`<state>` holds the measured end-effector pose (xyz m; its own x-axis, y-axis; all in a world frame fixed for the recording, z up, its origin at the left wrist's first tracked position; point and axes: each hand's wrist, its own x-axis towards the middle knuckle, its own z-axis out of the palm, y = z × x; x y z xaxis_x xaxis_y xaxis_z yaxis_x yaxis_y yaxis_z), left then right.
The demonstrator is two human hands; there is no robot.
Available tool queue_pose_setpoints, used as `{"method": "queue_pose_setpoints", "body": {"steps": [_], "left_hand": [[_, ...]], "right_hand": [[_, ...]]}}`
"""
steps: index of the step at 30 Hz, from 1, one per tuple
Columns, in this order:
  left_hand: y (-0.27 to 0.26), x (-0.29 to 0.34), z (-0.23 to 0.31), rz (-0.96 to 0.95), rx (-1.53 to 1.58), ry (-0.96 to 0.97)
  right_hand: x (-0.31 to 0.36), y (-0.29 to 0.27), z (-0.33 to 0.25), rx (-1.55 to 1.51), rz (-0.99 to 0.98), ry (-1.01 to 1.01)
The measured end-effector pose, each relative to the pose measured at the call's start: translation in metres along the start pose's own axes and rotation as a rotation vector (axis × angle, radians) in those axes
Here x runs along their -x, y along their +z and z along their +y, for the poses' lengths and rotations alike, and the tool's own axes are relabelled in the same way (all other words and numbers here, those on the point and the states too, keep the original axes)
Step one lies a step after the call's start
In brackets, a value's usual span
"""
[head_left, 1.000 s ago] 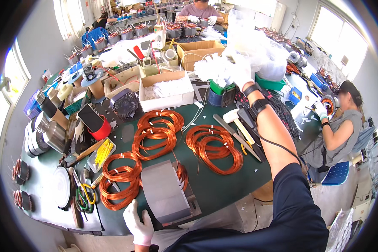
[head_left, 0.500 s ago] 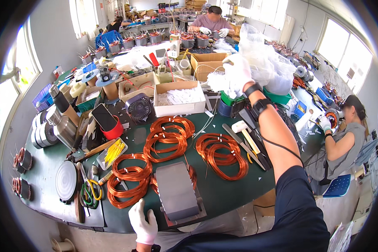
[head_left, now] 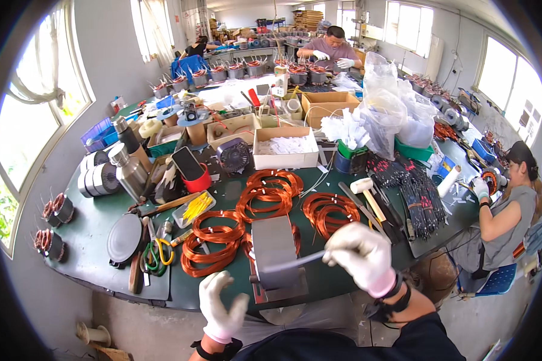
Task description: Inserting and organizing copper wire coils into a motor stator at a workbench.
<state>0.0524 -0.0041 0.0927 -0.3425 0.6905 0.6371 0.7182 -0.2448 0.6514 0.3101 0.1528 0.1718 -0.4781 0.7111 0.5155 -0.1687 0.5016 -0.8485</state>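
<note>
Pinched between the fingers of my gloved right hand (head_left: 364, 256) is a thin whitish strip (head_left: 298, 262), blurred at its far end. It reaches left across a grey stator core (head_left: 274, 240) lying at the table's front edge; whether they touch I cannot tell. My gloved left hand (head_left: 223, 305) hangs before the core's left corner, fingers apart and holding nothing. Looped copper wire coils lie around the core: a left stack (head_left: 211, 253), a middle stack (head_left: 270, 195) and a right stack (head_left: 331, 213). Some copper wire shows at both sides of the core.
Behind the coils stand a white box of paper pieces (head_left: 286, 150), a small fan (head_left: 233, 155) and a holder of white strips (head_left: 346, 135). Scissors (head_left: 164, 251) lie left, a mallet (head_left: 367, 195) and dark sleeved bundles (head_left: 415, 198) right. Two co-workers sit at the tables.
My right hand has come back from the white strips behind the boxes to beside the core, now with a strip in it. My left hand stays near the core, and the view has shifted.
</note>
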Motion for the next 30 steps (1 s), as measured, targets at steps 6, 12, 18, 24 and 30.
{"method": "queue_pose_setpoints", "body": {"steps": [6,12,18,24,30], "left_hand": [[-0.007,-0.023,0.042,-0.341,0.389,-0.281],[0.0,-0.006,0.043,-0.322,0.393,-0.491],[0.016,0.004,0.044,-0.394,0.543,-0.568],[0.017,0.0,0.045,-0.478,0.453,-0.486],[0.022,-0.004,0.025,-0.352,-0.009,0.218]], "right_hand": [[0.045,0.045,0.008,-0.287,0.032,0.208],[0.045,0.064,0.003,0.752,-0.083,-0.436],[0.057,0.074,0.016,0.689,-0.172,-0.39],[0.063,0.073,0.027,0.658,-0.147,-0.379],[0.064,0.065,0.034,0.675,-0.161,-0.309]]}}
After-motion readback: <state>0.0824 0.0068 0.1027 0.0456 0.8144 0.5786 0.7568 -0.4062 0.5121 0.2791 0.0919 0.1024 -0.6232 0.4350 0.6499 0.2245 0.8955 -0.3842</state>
